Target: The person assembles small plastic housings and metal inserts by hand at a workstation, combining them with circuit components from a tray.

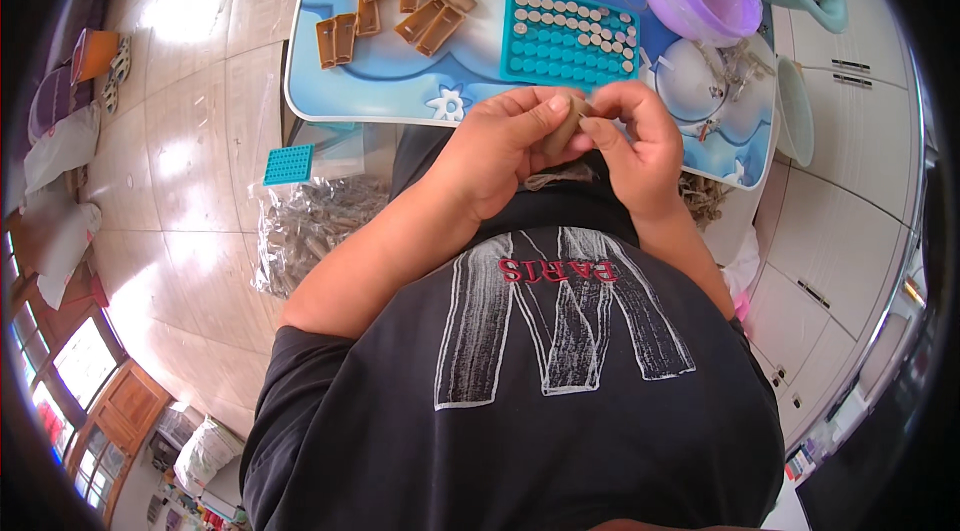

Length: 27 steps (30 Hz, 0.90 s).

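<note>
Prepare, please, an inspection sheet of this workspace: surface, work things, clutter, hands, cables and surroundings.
Surface: table with blue-and-white pattern.
Work things: brown piece in hand; teal tray with round silvery pieces in part of its wells; brown hollow pieces in a loose pile.
Clutter: purple bowl at the table's right side; clear bag of many pieces and small teal tray, left of the person.
Hands: left hand holds the brown piece; right hand is close at it, its grip unclear.
Cables: nothing seen that is surely a cable.
Surroundings: shiny tiled floor left; pale cabinets right.
</note>
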{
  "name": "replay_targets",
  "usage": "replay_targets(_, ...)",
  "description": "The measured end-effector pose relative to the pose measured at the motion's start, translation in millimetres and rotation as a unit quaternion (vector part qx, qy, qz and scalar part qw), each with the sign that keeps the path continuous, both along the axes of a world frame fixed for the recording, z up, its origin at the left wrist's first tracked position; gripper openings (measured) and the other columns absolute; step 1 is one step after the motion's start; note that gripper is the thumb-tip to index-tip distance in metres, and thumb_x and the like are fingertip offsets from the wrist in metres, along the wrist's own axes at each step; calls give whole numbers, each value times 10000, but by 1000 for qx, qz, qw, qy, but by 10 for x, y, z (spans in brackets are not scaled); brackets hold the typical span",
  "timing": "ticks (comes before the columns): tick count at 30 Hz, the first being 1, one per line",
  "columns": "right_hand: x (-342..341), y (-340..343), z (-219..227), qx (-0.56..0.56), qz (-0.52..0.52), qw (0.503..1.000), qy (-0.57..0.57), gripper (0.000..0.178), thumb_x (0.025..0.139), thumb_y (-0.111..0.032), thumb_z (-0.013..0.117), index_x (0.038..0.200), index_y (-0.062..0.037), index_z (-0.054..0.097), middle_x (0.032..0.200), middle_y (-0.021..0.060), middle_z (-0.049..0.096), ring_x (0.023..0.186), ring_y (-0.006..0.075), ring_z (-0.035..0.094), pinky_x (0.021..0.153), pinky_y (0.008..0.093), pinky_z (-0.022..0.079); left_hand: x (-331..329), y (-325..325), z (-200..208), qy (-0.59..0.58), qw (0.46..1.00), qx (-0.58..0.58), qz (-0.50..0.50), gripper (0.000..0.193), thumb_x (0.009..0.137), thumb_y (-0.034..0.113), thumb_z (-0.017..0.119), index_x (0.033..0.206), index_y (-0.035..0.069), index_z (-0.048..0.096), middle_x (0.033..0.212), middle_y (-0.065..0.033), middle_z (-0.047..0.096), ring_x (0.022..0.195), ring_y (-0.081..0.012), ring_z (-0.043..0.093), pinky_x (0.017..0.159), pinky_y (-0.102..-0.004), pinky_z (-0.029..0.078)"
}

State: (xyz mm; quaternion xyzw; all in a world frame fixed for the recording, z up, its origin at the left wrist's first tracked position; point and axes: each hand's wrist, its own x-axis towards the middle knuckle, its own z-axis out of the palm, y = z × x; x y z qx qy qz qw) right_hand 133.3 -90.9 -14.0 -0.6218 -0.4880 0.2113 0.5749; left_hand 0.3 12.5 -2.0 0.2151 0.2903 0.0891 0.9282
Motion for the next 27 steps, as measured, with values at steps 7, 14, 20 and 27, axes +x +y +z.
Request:
replay_targets(7, 166, -184, 107, -108, 145, 925, 335, 320, 791, -101, 729, 1059, 5, 589, 870, -13, 568, 773, 56, 532, 703, 202, 440, -62, 63, 79, 28, 976, 186, -111, 293, 924, 265, 580, 995, -19, 596, 881, -62, 646, 754, -137, 631, 716, -257, 519)
replay_targets(14, 767, -1097, 300, -186, 43, 933, 306, 327, 732, -91, 760, 1008, -30, 594, 783, -31, 552, 695, 47, 505, 612, 179, 394, -135, 971, 79, 416, 370, 827, 73, 378, 838, 415, 625, 1036, 99, 562, 884, -74, 662, 796, -283, 632, 680, -381, 479)
replay_targets(20, 1361, -2045, 155, -399, -121, 881, 222, 248, 774, -103, 715, 977, -38, 589, 728, -39, 541, 643, 45, 482, 580, 188, 384, -82, 1205, -19, 479, 377, 792, -30, 359, 829, 376, 630, 1071, 126, 541, 904, -84, 675, 847, -312, 637, 700, -401, 490)
replay_targets(27, 1338, -1874, 113, -360, -306, 880, 37, 207, 815, -115, 683, 985, -43, 590, 753, -31, 555, 659, 52, 493, 563, 197, 402, -90, 1226, 47, 418, 508, 752, 38, 301, 844, 327, 637, 1062, 123, 600, 839, -31, 662, 740, -205, 630, 649, -326, 484)
